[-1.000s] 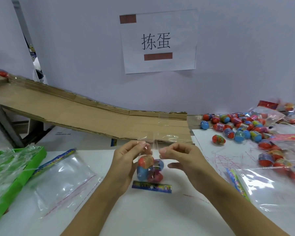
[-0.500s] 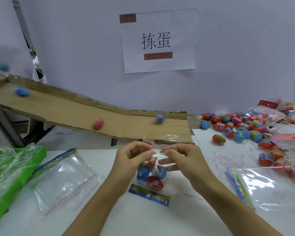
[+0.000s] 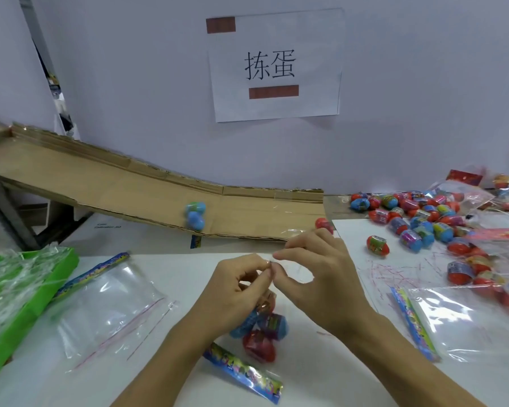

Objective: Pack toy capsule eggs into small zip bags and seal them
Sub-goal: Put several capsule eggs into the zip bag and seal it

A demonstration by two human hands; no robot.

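Pale lilac wall behind, with a white paper sign (image 3: 276,64) taped flat, two black characters and two brown bars on it. Below, a corrugated cardboard ramp (image 3: 147,198) sloping down from left to right, creased, edged with glossy tape; two blurred blue plastic eggs (image 3: 195,215) on its lower half. White matte surface (image 3: 171,268) underneath.

Held above the middle of that surface: a small clear zip bag (image 3: 262,324), thin crinkled film, hanging with its long axis vertical, mouth uppermost and belly downward, bulging with smooth oval capsule eggs, blue, purple and red, motion-blurred. Left hand (image 3: 235,292) with curled fingers pinching the bag's top edge; right hand (image 3: 318,271) pinching the same edge just beside it, thumb and forefinger pressed together, so each grip is clamped on the film. Bag bottom just over a glossy printed header card (image 3: 244,371), a narrow strip lying diagonally, near end toward the right.

Left: an empty flat zip bag (image 3: 106,306) with a red seal line and a coloured header, beside a green box (image 3: 27,304) wrapped in wrinkled clear plastic. Right: a heap of loose capsule eggs (image 3: 417,218), mostly red and blue with shiny printed bands, one egg (image 3: 378,245) lying apart, and a flat stack of clear bags (image 3: 467,324) near the edge.
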